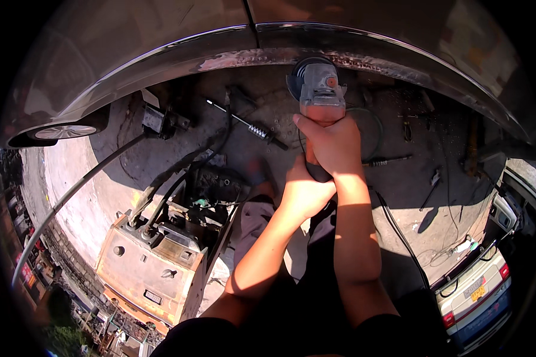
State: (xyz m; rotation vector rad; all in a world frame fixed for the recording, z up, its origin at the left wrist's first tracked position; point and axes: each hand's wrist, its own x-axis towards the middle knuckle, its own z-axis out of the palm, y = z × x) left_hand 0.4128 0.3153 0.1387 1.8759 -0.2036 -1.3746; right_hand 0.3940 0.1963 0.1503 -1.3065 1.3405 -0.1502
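Note:
Both hands are wrapped round an angle grinder with a grey metal head and a reddish body. My right hand grips the body just behind the head, its thumb lying along the top. Lower down, my left hand closes round the rear of the handle. The grinder's dark disc and guard are at the scraped, bare-metal sill of a dark car. Whether the disc touches the metal I cannot tell, as the head partly hides it.
A worn welding-type machine with thick cables stands at the left. Beyond it are a floor jack with a long handle and a rod-shaped tool with a spring. Cables and tools lie on the right. A white vehicle is lower right.

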